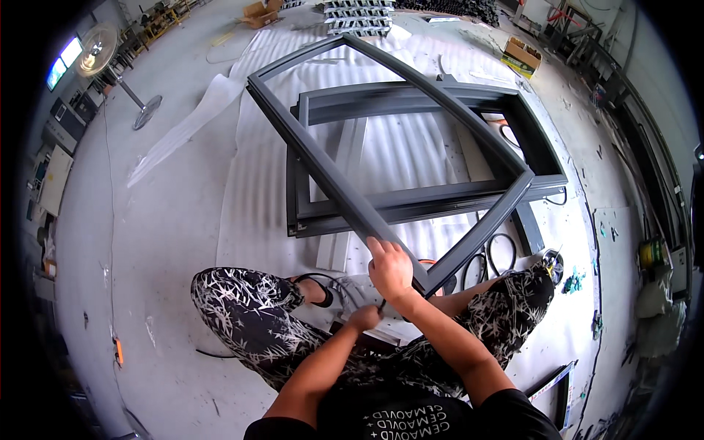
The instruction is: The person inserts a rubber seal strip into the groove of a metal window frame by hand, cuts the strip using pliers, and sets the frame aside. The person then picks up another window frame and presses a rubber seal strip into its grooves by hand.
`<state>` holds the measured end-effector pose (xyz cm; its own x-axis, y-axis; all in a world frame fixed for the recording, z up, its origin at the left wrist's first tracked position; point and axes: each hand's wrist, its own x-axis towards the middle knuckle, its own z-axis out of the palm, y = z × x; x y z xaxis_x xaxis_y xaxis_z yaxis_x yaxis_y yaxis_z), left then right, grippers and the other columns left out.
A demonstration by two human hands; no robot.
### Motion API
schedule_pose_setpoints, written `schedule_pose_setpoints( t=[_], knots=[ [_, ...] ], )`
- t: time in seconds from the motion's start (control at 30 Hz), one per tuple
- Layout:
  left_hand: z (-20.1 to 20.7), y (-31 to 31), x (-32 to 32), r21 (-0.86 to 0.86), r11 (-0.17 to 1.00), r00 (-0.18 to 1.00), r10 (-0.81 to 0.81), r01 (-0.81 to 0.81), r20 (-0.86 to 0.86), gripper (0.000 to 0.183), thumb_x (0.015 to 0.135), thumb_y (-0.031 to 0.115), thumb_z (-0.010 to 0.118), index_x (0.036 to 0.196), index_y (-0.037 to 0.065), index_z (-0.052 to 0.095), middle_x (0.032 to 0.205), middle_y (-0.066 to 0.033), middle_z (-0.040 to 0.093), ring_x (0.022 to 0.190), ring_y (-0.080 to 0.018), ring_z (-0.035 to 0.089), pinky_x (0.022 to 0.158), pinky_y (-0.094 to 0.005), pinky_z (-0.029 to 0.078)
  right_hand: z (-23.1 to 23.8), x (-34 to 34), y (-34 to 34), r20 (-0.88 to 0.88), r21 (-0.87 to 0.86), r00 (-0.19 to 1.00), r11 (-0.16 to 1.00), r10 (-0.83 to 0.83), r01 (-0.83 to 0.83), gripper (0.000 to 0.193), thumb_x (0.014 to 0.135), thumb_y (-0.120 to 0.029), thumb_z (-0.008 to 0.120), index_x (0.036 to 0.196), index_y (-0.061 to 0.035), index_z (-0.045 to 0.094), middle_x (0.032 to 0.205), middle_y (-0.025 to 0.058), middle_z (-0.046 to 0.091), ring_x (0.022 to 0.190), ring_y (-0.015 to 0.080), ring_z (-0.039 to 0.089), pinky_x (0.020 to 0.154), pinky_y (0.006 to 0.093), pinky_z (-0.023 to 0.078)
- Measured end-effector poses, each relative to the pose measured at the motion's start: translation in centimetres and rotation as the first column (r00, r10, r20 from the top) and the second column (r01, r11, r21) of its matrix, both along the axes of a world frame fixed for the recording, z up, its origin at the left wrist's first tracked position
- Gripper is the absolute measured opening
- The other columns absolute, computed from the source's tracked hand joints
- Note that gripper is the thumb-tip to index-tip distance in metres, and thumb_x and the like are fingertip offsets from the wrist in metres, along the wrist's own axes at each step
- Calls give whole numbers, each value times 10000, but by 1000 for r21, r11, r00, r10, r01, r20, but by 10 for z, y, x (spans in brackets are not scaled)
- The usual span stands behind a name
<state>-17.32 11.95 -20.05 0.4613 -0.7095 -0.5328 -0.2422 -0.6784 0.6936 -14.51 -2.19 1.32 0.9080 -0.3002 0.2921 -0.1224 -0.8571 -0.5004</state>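
Note:
A dark grey rectangular window frame (345, 198) lies tilted across my front, its near corner close to my lap. My right hand (390, 270) grips this frame just beside that corner, fingers over the bar. Lower and to the left, my left hand (364, 318) is closed in a fist below the frame. Something dark shows at its fingertips, too small to name. Under the tilted frame rests a second, deeper grey frame (425, 196), set at another angle on pale bars (334, 253). Black cord-like strips (503, 238) curl on the floor by my right leg.
White foam sheeting (246, 183) covers the floor beneath the frames. A standing fan (132, 92) is at far left, and an orange-handled tool (119, 352) lies nearer. Cardboard boxes (521, 57) and stacked metal pieces (359, 18) stand at the back. Long dark profiles (631, 110) line the right wall.

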Motion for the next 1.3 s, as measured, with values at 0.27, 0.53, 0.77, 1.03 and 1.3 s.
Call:
schedule_pose_setpoints(
  t=[0.27, 0.53, 0.77, 1.03, 1.3],
  knots=[
    [225, 2, 115, -136, 404, 368, 579, -904, -728, 260, 952, 340, 573, 956, 81, 584, 872, -126, 690, 717, -270, 697, 683, -414, 594, -3, -49, 15, 217, 906, 976, 368, 24, -210, 801, 892, -277, 694, 1483, -2, 228, 1257, 223, 566, 1174, 283, 570, 942, 366, 481],
    [359, -9, 171, -334, 381, 321, -99, -862, -942, 261, 977, 260, 570, 1028, 7, 607, 772, -77, 664, 641, -179, 647, 625, -312, 597, 9, -27, 46, 105, 846, 893, 433, 439, -312, 824, 840, -333, 748, 1465, -17, 315, 1470, 156, 388, 1375, 292, 357, 1127, 447, 288],
    [433, -59, 169, -423, 420, 269, -379, -802, -886, 259, 947, 181, 620, 1085, -24, 543, 864, -68, 639, 716, -154, 652, 746, -326, 596, 42, -16, 58, 367, 836, 858, 276, 360, -473, 919, 777, -262, 814, 1483, -19, 277, 1489, 180, 363, 1390, 281, 331, 1119, 403, 285],
    [463, -77, 160, -359, 405, 143, -474, -841, -869, 162, 934, 37, 567, 1031, -90, 540, 903, -122, 661, 803, -217, 672, 827, -352, 593, 72, 4, 46, 493, 701, 850, 494, 186, -515, 529, 879, -282, 715, 1256, 14, 492, 1156, 168, 603, 1054, 239, 566, 926, 352, 439],
    [413, -30, 195, -506, 367, 438, -256, -780, -861, 203, 990, 156, 525, 1065, -33, 527, 772, -48, 607, 673, -145, 588, 707, -300, 552, 162, -99, -83, -332, 519, 847, 830, 414, -203, 225, 887, -182, 657, 1055, -33, 643, 747, 126, 669, 687, 205, 676, 641, 335, 527]
  ],
)
